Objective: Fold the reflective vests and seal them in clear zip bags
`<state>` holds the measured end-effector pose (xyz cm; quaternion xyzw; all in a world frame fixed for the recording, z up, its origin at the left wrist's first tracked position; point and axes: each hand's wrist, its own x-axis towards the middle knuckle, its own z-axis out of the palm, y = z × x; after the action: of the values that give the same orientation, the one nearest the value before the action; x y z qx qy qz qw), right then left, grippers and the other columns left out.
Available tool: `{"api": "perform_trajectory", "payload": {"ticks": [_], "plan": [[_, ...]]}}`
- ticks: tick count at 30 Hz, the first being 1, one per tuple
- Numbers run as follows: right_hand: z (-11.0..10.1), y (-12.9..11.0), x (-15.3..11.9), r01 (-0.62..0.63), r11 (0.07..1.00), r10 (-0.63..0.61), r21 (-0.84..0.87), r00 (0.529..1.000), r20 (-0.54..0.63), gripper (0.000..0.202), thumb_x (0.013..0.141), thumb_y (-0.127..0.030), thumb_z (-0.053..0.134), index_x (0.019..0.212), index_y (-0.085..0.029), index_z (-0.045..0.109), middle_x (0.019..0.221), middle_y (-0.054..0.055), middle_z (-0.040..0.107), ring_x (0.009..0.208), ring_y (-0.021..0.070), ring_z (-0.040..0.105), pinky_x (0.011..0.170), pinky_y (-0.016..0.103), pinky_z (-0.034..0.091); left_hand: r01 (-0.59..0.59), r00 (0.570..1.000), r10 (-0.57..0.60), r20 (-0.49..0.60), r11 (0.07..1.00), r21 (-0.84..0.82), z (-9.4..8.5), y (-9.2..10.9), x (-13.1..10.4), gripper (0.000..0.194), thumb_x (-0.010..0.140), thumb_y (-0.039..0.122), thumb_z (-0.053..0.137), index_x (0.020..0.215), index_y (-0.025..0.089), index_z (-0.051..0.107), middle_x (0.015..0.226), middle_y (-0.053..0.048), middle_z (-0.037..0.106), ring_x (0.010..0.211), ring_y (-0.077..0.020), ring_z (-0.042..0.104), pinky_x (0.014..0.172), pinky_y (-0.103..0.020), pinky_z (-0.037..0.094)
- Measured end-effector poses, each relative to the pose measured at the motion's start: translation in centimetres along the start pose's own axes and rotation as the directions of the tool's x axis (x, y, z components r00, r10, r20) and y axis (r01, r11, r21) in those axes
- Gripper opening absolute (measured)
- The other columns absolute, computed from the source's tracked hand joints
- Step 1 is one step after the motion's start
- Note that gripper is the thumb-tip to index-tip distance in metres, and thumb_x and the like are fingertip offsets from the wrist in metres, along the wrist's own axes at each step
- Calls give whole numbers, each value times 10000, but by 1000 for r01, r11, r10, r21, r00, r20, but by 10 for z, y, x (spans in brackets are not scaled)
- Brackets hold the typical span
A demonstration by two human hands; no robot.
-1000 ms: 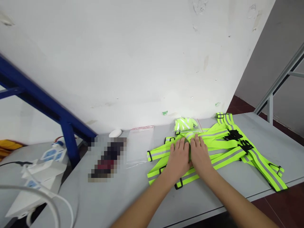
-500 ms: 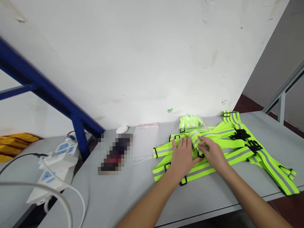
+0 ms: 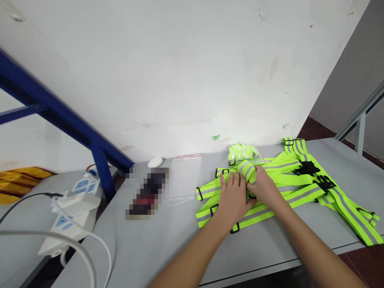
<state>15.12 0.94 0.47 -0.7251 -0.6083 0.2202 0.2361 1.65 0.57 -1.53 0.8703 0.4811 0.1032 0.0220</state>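
Observation:
Neon-yellow reflective straps point(image 3: 300, 198) with grey stripes and black buckles lie in an overlapping pile on the grey table. My left hand point(image 3: 233, 194) lies on them, fingers stretched out and slightly apart, pressing near a folded loop. That folded strap loop point(image 3: 246, 169) stands up between my two hands. My right hand point(image 3: 265, 190) is closed at the right side of the loop, its fingertips partly hidden behind it. Just beyond the hands is a clear bag point(image 3: 243, 153) with folded straps of the same kind inside.
A flat clear zip bag point(image 3: 186, 176) lies left of the straps. Beside it are a blurred-out item point(image 3: 148, 194) and a white round object point(image 3: 155, 162). White power strips point(image 3: 72, 218) and cables sit at the left, by a blue metal frame point(image 3: 100, 168). A wall rises behind.
My right hand has moved up and closed around the side of the folded strap loop, where its fingertips were pinching lower before. My left hand stays flat on the straps.

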Motion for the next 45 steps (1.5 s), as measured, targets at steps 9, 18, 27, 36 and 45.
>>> {"api": "perform_trajectory", "payload": {"ticks": [9, 18, 27, 36, 45], "plan": [[-6, 10, -4, 82, 947, -76, 311, 997, -30, 368, 726, -212, 588, 1057, -224, 427, 997, 49, 608, 892, 241, 608, 716, 326, 468, -16, 990, -1, -139, 992, -122, -2, -4, 0, 681, 712, 675, 596, 1141, 151, 521, 1449, -221, 363, 1340, -397, 309, 1084, -689, 86], [-49, 12, -11, 253, 793, -368, 555, 924, 104, 361, 779, -227, 638, 1098, -268, 477, 1063, 19, 577, 908, 189, 581, 673, 263, 485, -178, 961, -107, -253, 458, -871, -20, -41, 16, 737, 798, 611, 576, 1334, 238, 233, 1473, -187, 364, 1376, -260, 337, 1096, -477, 285], [-94, -1, 6, 304, 720, -548, 624, 801, 242, 381, 759, -155, 655, 1086, -270, 495, 983, 2, 552, 879, 175, 559, 649, 249, 491, -11, 990, 135, 39, 354, -935, -63, -56, 44, 603, 671, 551, 729, 1130, 171, 635, 1160, -86, 651, 1082, -307, 585, 932, -390, 450], [-114, -4, 18, 381, 783, -527, 491, 826, 198, 354, 757, -152, 618, 1070, -263, 494, 940, -1, 581, 756, 157, 559, 574, 241, 453, 430, 895, 200, 398, -156, -889, -81, -16, 41, 617, 789, 466, 680, 1313, 211, 476, 1062, -128, 700, 798, -264, 714, 730, -419, 558], [-110, -12, 14, 409, 759, -577, 506, 782, 234, 399, 730, -183, 622, 1109, -262, 526, 1044, 28, 623, 895, 225, 608, 653, 317, 510, 460, 888, 90, 451, -222, -860, -66, -6, 17, 357, 720, 318, 755, 1029, 150, 693, 1072, -117, 708, 1065, -286, 629, 876, -377, 498]]}}
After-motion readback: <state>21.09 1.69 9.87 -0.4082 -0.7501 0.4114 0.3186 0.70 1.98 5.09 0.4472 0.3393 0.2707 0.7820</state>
